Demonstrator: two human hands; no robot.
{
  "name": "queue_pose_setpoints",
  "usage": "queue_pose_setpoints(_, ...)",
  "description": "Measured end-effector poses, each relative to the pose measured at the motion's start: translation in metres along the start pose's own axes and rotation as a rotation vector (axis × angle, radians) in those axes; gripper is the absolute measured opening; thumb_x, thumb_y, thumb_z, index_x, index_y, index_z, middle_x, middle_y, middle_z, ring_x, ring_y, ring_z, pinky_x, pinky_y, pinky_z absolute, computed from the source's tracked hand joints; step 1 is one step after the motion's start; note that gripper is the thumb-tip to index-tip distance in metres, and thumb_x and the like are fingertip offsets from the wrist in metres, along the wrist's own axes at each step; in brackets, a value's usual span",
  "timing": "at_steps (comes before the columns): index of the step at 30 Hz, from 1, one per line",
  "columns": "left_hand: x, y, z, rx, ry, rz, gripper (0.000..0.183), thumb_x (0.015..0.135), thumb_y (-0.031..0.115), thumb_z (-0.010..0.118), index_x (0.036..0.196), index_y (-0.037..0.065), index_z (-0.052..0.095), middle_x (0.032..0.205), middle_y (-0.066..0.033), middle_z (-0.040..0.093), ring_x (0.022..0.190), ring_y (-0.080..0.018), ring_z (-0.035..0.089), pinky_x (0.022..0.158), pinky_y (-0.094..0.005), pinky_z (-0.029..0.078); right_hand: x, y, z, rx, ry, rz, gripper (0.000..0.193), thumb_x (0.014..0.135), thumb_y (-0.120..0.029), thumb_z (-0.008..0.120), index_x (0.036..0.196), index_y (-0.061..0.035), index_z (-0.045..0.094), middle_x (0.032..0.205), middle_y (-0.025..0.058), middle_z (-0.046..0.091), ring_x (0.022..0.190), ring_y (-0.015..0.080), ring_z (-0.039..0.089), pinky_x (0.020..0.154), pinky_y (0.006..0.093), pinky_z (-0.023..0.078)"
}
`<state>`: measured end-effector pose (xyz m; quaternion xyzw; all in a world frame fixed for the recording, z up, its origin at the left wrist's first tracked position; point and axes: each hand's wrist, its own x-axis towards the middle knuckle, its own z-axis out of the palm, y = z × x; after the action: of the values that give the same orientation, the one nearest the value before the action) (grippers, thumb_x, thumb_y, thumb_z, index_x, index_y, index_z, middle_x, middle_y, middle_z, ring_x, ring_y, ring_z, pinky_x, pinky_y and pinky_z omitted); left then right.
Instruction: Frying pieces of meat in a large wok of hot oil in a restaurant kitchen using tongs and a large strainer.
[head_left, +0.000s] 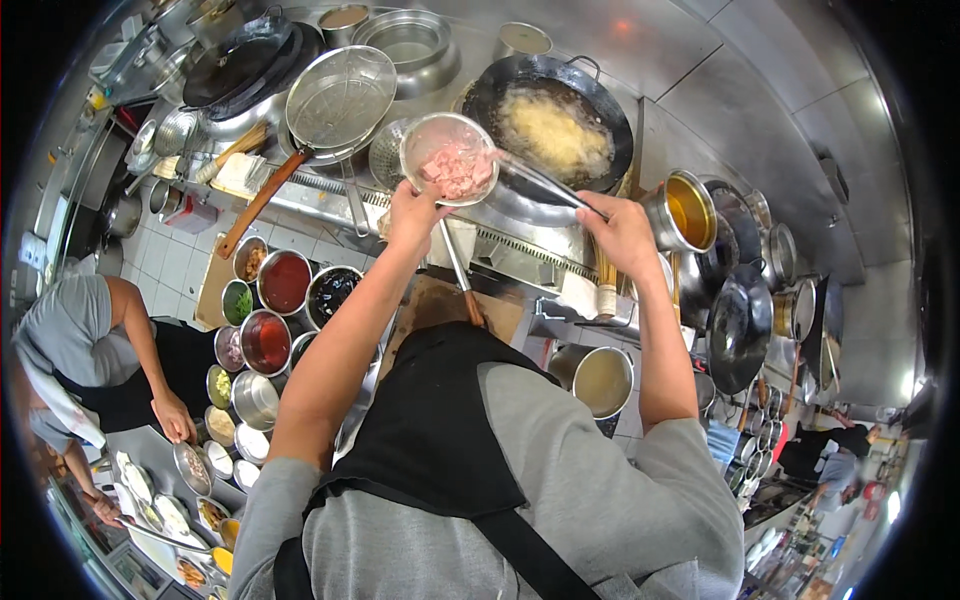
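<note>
One bowl (424,143) of meat (457,170) extends beyond the left hand (412,214) closed on its edge; the right hand (622,234) grips tongs (545,181).

A black wok (235,72) sits toward the far left corner of the worktop (570,238), a metal pot (430,80) by its far edge, and a strainer (340,95) pokes its wooden handle (262,203) over the near edge.

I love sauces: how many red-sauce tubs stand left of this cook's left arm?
2: upper red sauce, beside dark contents; lower red sauce, just below. The left arm may hide others.
</note>
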<state>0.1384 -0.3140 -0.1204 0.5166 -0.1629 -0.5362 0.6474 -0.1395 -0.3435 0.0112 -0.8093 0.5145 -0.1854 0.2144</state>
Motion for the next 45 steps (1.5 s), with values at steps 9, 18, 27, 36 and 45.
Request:
queue_pose_setpoints(9,0.011,-0.011,-0.013,-0.094,0.010,-0.072,0.029,0.083,-0.003,0.055,0.111,-0.004,0.047,0.109,-0.0146,0.058,0.094,-0.0255,0.064,0.077,-0.0363,0.061,0.065,0.033,0.000,-0.203,0.058,0.042,0.032,0.085,-0.030,0.063,0.108,-0.0086,0.069,0.103,0.0187,0.067,0.096,0.0352,0.065,0.084,0.0409,0.050)
queue_pose_setpoints(18,0.017,-0.004,-0.015,-0.066,-0.087,0.009,0.022,0.088,0.003,0.058,0.109,-0.001,0.050,0.103,-0.0102,0.057,0.090,-0.0206,0.063,0.074,-0.0336,0.060,0.072,0.052,0.046,-0.178,0.306,0.094,0.039,0.087,-0.035,0.059,0.109,-0.0033,0.064,0.094,0.0242,0.066,0.093,0.0414,0.063,0.083,0.0465,0.049)
queue_pose_setpoints(27,-0.005,-0.004,-0.001,0.100,-0.150,0.147,0.015,0.088,0.001,0.058,0.100,-0.003,0.052,0.090,-0.0073,0.050,0.081,-0.0160,0.060,0.065,-0.0282,0.059,-0.010,0.005,0.050,-0.101,-0.001,0.074,0.035,0.085,-0.028,0.065,0.113,-0.0074,0.066,0.101,0.0173,0.068,0.092,0.0364,0.064,0.083,0.0414,0.050)
queue_pose_setpoints(36,0.009,-0.025,-0.006,-0.024,-0.091,-0.106,0.025,0.085,-0.002,0.055,0.110,-0.001,0.051,0.107,-0.0118,0.059,0.094,-0.0240,0.064,0.078,-0.0353,0.059,-0.010,0.056,0.009,0.006,0.102,0.187,0.032,0.084,-0.027,0.065,0.110,-0.0082,0.069,0.104,0.0178,0.068,0.098,0.0329,0.065,0.086,0.0380,0.050)
queue_pose_setpoints(45,0.006,-0.027,-0.003,-0.007,-0.147,-0.068,0.029,0.087,0.001,0.055,0.115,-0.001,0.049,0.113,-0.0143,0.057,0.097,-0.0234,0.063,0.081,-0.0369,0.058,0.008,0.076,0.052,-0.071,0.313,0.316,0.041,0.086,-0.033,0.062,0.116,-0.0048,0.061,0.100,0.0243,0.066,0.097,0.0415,0.062,0.085,0.0463,0.050)
